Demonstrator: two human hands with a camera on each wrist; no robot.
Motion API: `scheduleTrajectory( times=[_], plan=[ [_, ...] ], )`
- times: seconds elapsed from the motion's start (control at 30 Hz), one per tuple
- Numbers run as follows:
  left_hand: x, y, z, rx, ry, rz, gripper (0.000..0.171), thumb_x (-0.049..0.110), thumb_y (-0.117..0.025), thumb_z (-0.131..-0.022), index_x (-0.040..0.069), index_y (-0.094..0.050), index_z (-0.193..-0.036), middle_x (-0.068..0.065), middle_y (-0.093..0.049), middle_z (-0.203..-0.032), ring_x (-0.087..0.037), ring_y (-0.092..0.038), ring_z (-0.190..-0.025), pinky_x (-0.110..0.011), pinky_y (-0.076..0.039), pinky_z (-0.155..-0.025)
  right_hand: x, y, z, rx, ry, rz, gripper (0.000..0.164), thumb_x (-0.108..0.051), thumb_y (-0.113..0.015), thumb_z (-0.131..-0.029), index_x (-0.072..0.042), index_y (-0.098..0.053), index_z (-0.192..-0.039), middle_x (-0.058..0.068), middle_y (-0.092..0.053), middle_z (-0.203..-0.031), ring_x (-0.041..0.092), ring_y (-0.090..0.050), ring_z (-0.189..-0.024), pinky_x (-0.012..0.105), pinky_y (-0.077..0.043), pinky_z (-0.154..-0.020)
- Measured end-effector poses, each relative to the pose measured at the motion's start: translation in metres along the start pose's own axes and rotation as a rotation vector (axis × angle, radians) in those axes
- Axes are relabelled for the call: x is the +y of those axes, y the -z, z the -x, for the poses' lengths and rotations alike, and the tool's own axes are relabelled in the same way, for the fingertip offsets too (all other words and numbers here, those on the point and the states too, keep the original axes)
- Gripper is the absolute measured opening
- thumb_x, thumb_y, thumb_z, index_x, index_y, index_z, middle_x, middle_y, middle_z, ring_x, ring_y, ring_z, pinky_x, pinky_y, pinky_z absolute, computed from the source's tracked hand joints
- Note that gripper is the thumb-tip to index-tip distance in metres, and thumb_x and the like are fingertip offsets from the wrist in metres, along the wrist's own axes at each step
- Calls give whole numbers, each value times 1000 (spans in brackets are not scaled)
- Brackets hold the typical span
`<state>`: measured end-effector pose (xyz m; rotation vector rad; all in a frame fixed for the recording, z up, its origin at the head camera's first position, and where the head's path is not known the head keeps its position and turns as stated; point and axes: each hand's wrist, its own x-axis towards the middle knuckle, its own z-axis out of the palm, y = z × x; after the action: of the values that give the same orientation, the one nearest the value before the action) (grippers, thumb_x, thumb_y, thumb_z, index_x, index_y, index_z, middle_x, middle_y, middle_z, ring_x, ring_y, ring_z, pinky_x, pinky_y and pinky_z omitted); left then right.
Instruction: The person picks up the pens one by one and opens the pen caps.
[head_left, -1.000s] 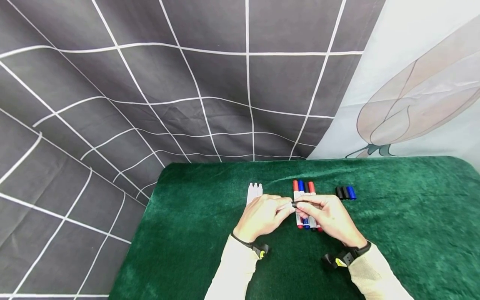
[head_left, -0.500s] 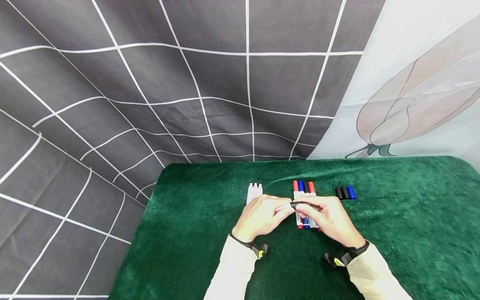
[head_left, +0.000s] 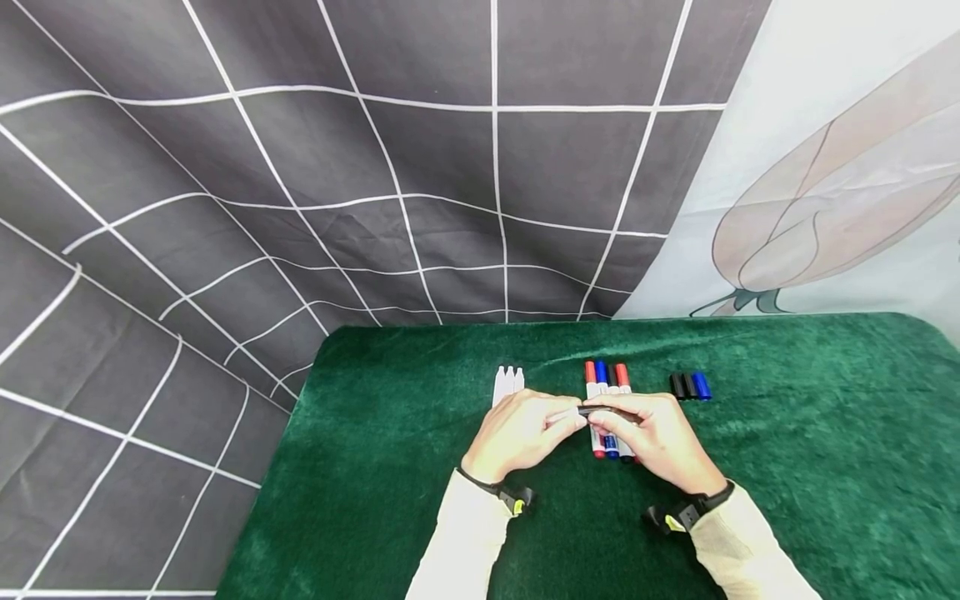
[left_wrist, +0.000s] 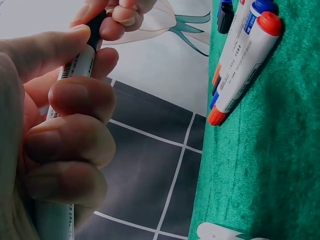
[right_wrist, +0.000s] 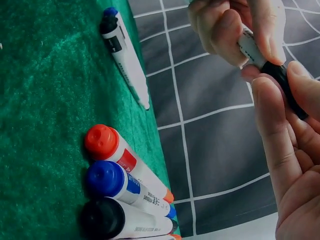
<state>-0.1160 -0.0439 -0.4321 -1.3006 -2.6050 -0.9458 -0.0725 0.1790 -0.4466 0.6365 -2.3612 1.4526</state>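
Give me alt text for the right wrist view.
The left hand grips a white marker; the right hand pinches the black cap at its end. White markers with red, blue and black ends lie in a row on green cloth, with more markers beyond.

Stretches as a green velvet-covered bench [head_left: 825, 433]; carries, left to right, three uncapped markers [head_left: 510, 382], four capped whiteboard markers [head_left: 602, 374] (red, blue, black, red), two black caps [head_left: 690, 386], one blue cap [head_left: 701, 385].
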Motion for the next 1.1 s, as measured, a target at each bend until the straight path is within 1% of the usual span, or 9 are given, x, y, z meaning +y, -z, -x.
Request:
scheduleTrajectory(
  times=[0.23,0.43,0.53,0.63,0.7,0.73,0.87,0.97,1.1],
  plan=[
    [0,-1,0,-6,3,7,28,41,-54,-102,27,-74,-115,19,-69,-90,7,-53,-74,-12,-42,-64,2,-1,1,0,-3,-14,26,4,-75,-85,-11,-78,-106,9,-75,-106,3,-68,-101,16,-53,-78],
    [0,0,0,-19,13,11,27,40,-53,-103,26,-74,-112,17,-64,-81,4,-52,-71,-13,-40,-61,2,-1,2,10,-25,-12,28,4,-76,-84,-12,-79,-107,9,-74,-110,5,-68,-104,16,-52,-79],
    [0,1,0,-16,19,0,28,40,-52,-104,27,-74,-113,17,-68,-89,5,-56,-77,-13,-44,-66,1,-3,1,12,-66,-43,25,2,-75,-86,-10,-78,-107,13,-73,-112,5,-69,-101,17,-53,-78],
    [-2,2,1,-2,29,5,28,40,-52,-103,26,-74,-112,16,-72,-98,5,-61,-85,-15,-48,-73,-3,-7,1,20,-139,-117,22,0,-73,-89,-6,-76,-110,15,-73,-109,6,-71,-93,20,-55,-75],
    [-3,2,1,8,21,11,27,38,-52,-104,25,-74,-107,15,-71,-93,5,-61,-84,-15,-48,-73,-5,-9,0,30,-193,-175,23,-2,-73,-90,-2,-74,-113,16,-74,-105,8,-72,-89,22,-56,-74],
    [-4,2,1,12,12,12,26,38,-51,-104,24,-73,-101,14,-68,-86,5,-58,-78,-15,-46,-70,-6,-10,0,38,-219,-202,24,-3,-73,-90,-1,-73,-114,15,-74,-104,8,-73,-88,23,-56,-74],
    [-7,2,0,35,-13,22,26,36,-51,-104,22,-72,-96,14,-61,-78,4,-49,-71,-13,-42,-65,-9,-14,0,74,-281,-306,30,-3,-73,-90,4,-69,-119,14,-74,-103,11,-73,-90,25,-56,-76],
    [-8,2,0,56,-13,34,26,35,-52,-104,23,-75,-105,16,-69,-91,7,-53,-76,-12,-44,-70,-9,-18,0,105,-296,-399,33,0,-72,-90,7,-67,-121,12,-74,-109,13,-72,-97,27,-56,-81],
    [-6,1,-1,81,-19,41,26,34,-53,-104,22,-75,-112,14,-72,-103,5,-60,-87,-13,-47,-78,-9,-21,0,137,-295,-535,36,2,-68,-92,10,-62,-127,6,-73,-117,13,-69,-108,26,-53,-89]
  ],
)
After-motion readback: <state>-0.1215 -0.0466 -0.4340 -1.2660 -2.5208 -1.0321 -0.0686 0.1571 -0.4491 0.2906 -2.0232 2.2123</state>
